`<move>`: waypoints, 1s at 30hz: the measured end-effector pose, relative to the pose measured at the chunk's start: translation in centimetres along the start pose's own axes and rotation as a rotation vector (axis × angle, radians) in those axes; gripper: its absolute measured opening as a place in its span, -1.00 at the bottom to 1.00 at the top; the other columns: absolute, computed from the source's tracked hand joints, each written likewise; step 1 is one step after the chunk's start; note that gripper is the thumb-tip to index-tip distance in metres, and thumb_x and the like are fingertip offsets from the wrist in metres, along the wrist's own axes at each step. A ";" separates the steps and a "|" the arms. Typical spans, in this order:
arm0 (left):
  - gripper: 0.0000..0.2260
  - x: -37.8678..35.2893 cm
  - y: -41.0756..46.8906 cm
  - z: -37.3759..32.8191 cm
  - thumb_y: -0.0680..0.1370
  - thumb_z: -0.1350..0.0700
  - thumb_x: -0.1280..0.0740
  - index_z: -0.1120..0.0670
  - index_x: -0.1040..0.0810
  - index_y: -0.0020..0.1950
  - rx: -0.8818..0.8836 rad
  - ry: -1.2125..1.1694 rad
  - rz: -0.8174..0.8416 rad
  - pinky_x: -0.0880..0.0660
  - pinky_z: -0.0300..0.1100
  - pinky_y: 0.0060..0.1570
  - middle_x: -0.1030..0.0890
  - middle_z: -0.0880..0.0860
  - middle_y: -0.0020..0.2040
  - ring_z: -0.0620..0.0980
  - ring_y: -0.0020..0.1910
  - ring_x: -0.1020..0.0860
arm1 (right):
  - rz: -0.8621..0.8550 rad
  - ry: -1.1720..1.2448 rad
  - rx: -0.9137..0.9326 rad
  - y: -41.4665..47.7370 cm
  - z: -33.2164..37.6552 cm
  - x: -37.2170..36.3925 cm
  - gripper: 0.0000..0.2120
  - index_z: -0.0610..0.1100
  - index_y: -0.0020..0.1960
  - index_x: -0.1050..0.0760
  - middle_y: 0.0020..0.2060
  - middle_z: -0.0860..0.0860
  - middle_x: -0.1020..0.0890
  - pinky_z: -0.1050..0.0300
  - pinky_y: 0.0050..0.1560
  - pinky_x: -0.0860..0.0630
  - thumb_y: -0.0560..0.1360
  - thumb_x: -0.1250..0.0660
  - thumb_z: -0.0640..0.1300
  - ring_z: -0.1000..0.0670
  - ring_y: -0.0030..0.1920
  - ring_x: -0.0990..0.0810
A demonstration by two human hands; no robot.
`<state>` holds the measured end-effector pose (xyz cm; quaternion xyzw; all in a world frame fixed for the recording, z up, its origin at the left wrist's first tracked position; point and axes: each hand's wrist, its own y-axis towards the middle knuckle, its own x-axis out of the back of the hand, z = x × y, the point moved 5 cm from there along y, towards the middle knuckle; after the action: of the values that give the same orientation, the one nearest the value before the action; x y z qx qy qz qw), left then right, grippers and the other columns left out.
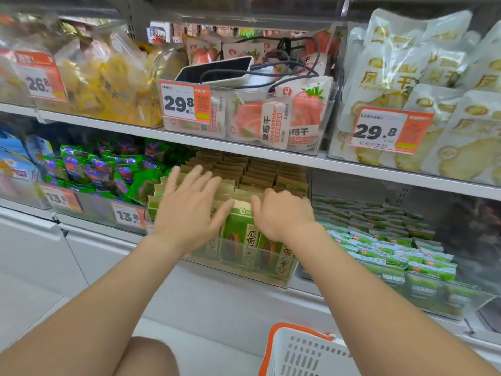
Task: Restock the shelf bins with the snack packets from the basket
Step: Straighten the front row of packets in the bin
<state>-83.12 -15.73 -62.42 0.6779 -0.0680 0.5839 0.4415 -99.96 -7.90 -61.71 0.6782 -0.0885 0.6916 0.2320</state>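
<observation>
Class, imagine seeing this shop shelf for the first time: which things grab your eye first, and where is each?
First, the two bare hands at centre: the left hand lies flat and the right hand curls over green-and-tan packets in a clear bin lower down. Next, the orange price tag reading 29.8 above, beside a phone with cables lying on strawberry packets. A white basket sits at bottom.

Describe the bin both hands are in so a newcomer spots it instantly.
Find the dried strawberry bin tagged 29.8; look one shelf down. The clear bin there sits between loose green packets on the left and flat green-white sachets on the right. Only it holds upright tan-topped packets in neat rows.
</observation>
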 end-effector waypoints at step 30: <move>-0.70 3.8 -3.4 1.8 0.55 -0.23 -0.42 -0.01 -0.53 -0.07 -0.168 -0.196 -0.200 -0.29 -0.04 -0.06 -0.46 -0.05 -0.07 0.03 -0.04 -0.39 | -0.515 -0.056 0.259 -10.0 3.1 -1.1 -0.81 -0.12 -0.09 -0.60 0.12 -0.13 -0.51 -0.16 0.14 -0.37 0.47 -0.46 0.01 -0.22 0.17 -0.44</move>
<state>-78.54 -13.28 -60.78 0.6958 -0.0915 0.4604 0.5437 -92.78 -0.67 -64.55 0.7212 0.1692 0.5966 0.3089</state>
